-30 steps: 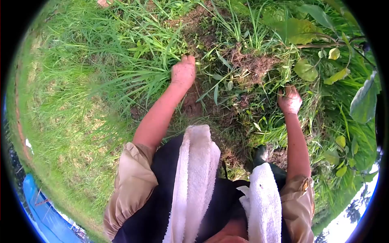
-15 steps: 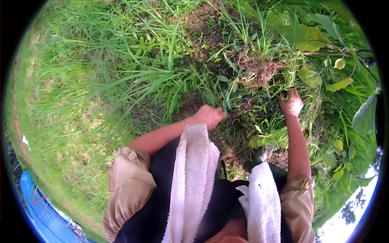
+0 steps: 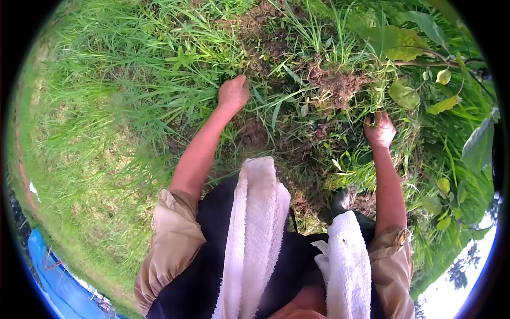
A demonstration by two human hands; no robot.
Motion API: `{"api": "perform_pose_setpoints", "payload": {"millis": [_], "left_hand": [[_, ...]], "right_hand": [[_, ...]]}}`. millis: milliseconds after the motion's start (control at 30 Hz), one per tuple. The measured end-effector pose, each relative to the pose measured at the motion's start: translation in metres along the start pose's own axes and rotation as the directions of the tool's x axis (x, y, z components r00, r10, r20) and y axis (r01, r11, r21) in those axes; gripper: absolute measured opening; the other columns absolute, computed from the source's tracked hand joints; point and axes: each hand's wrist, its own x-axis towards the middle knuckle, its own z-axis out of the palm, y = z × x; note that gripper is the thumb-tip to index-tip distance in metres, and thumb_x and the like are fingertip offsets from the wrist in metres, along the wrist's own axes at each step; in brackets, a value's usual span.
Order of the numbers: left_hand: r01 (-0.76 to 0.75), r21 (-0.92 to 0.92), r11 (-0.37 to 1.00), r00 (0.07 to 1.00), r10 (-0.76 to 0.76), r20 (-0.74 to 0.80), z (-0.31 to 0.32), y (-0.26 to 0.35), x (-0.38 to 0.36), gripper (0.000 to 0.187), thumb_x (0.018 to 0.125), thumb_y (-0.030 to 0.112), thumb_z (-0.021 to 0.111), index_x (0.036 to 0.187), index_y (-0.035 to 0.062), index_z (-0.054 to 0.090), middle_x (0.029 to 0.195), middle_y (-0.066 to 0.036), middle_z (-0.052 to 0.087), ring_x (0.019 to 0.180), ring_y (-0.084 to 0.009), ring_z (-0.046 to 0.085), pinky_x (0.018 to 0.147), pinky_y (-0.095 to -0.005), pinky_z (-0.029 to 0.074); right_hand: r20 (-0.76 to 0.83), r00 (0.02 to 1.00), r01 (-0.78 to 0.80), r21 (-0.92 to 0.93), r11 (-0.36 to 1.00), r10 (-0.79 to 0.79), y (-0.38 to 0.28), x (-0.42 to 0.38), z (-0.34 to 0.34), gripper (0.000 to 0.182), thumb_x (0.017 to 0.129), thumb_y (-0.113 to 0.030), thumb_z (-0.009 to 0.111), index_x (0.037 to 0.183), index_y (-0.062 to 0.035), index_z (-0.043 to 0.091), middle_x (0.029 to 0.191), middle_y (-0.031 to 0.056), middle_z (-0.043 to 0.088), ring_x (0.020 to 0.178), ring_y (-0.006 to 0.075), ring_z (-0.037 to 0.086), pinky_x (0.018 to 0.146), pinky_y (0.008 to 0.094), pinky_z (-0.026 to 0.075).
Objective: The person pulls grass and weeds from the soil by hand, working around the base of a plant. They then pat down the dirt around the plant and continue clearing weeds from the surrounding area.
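Note:
My left hand (image 3: pixel 234 94) is closed at the base of a clump of tall grass (image 3: pixel 196 87), the blades spreading out to the left of the fist. On the right, my right hand (image 3: pixel 381 131) reaches down among weeds with its fingers curled in. Stems cross its fingertips, and what they hold is hidden. Just above and left of it lies a pile of uprooted weeds with brown, soil-covered roots (image 3: pixel 340 85). Dark bare soil (image 3: pixel 254 135) and scattered loose weeds lie between the two hands.
A plant with broad, partly yellow leaves (image 3: pixel 405 95) leans in from the right on a brown stem. A white towel (image 3: pixel 249 234) hangs from my neck. Part of a dark boot (image 3: pixel 340 201) shows below. A blue sheet (image 3: pixel 58 282) stands far off at lower left.
My left hand has moved up and to the left, from the soil near the middle to the grass clump. My right hand has stayed in nearly the same spot.

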Motion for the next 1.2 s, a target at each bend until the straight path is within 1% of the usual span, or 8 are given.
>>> {"api": "perform_pose_setpoints", "payload": {"millis": [67, 133, 200, 400, 600, 900, 1000, 1200], "left_hand": [[0.082, -0.271, 0.959, 0.984, -0.035, 0.175, -0.006, 0.010, -0.011, 0.008, 0.078, 0.013, 0.054, 0.084, 0.0085, 0.056, 0.067, -0.017, 0.060, 0.064, -0.0371, 0.060, 0.058, -0.0441, 0.048], [-0.366, -0.249, 0.897, 0.854, 0.430, 0.293, 0.015, 0.071, -0.072, 0.011, 0.078, 0.012, 0.055, 0.089, 0.0105, 0.058, 0.068, -0.016, 0.060, 0.062, -0.0329, 0.061, 0.058, -0.0421, 0.049], [-0.416, -0.405, 0.814, 0.787, 0.546, 0.287, 0.041, 0.096, -0.112, 0.017, 0.077, 0.006, 0.055, 0.094, 0.0095, 0.059, 0.066, -0.017, 0.058, 0.061, -0.0316, 0.062, 0.057, -0.0399, 0.051], [-0.154, 0.140, 0.978, 0.988, 0.157, -0.008, 0.009, 0.065, -0.054, 0.056, 0.072, 0.004, 0.057, 0.125, 0.0051, 0.038, 0.116, -0.024, 0.042, 0.084, -0.0377, 0.059, 0.069, -0.0449, 0.051], [-0.028, 0.290, 0.957, 0.999, 0.039, -0.033, 0.026, 0.047, -0.012, 0.018, 0.079, 0.011, 0.051, 0.093, 0.0007, 0.045, 0.080, -0.018, 0.061, 0.064, -0.0331, 0.063, 0.057, -0.0403, 0.052], [0.053, 0.188, 0.981, 0.991, -0.075, 0.114, 0.026, 0.037, -0.011, 0.028, 0.077, 0.028, 0.062, 0.083, 0.0007, 0.062, 0.079, -0.021, 0.065, 0.074, -0.0346, 0.064, 0.066, -0.0431, 0.052], [0.078, -0.144, 0.986, 0.994, -0.066, 0.089, 0.036, 0.035, -0.011, 0.027, 0.077, 0.028, 0.063, 0.081, 0.0010, 0.063, 0.080, -0.019, 0.065, 0.073, -0.0357, 0.064, 0.066, -0.0424, 0.052], [-0.526, -0.340, 0.780, 0.672, 0.626, 0.396, 0.046, 0.123, -0.128, 0.021, 0.067, 0.011, 0.059, 0.087, 0.0128, 0.054, 0.080, -0.009, 0.057, 0.068, -0.0322, 0.061, 0.059, -0.0444, 0.051]], "right_hand": [[-0.008, 1.000, 0.010, -0.008, 1.000, -0.010, 0.001, 0.001, 0.000, 0.034, 0.073, -0.024, 0.063, 0.103, -0.0104, 0.060, 0.101, 0.0087, 0.060, 0.085, 0.0283, 0.062, 0.070, 0.0402, 0.052], [0.086, 0.996, -0.028, -0.040, 0.999, 0.031, -0.004, 0.003, -0.005, 0.030, 0.073, -0.024, 0.063, 0.099, -0.0095, 0.059, 0.099, 0.0094, 0.059, 0.083, 0.0287, 0.062, 0.070, 0.0405, 0.052], [-0.036, 0.999, 0.035, 0.002, 0.999, -0.034, 0.001, 0.001, 0.003, 0.029, 0.073, -0.024, 0.063, 0.098, -0.0092, 0.059, 0.097, 0.0099, 0.059, 0.082, 0.0286, 0.062, 0.069, 0.0407, 0.052], [-0.021, 0.999, 0.029, -0.001, 1.000, -0.029, 0.002, 0.001, 0.004, 0.029, 0.073, -0.024, 0.063, 0.099, -0.0106, 0.060, 0.097, 0.0091, 0.059, 0.082, 0.0281, 0.062, 0.068, 0.0419, 0.052], [-0.027, 0.999, 0.026, 0.006, 1.000, -0.026, 0.000, 0.001, 0.001, 0.031, 0.073, -0.024, 0.062, 0.102, -0.0121, 0.059, 0.098, 0.0077, 0.060, 0.084, 0.0274, 0.062, 0.068, 0.0410, 0.052], [0.057, 0.998, -0.023, -0.037, 0.999, 0.025, -0.005, 0.003, -0.004, 0.032, 0.074, -0.025, 0.062, 0.102, -0.0114, 0.059, 0.098, 0.0081, 0.060, 0.085, 0.0274, 0.062, 0.070, 0.0407, 0.052], [-0.042, 0.999, 0.031, -0.016, 0.999, -0.032, 0.000, 0.001, 0.003, 0.032, 0.073, -0.025, 0.062, 0.102, -0.0109, 0.060, 0.097, 0.0081, 0.060, 0.085, 0.0271, 0.062, 0.070, 0.0408, 0.052], [-0.021, 0.999, 0.036, -0.007, 0.999, -0.036, 0.001, 0.002, 0.004, 0.035, 0.073, -0.023, 0.062, 0.106, -0.0119, 0.059, 0.098, 0.0080, 0.059, 0.084, 0.0275, 0.062, 0.070, 0.0409, 0.053]]}}
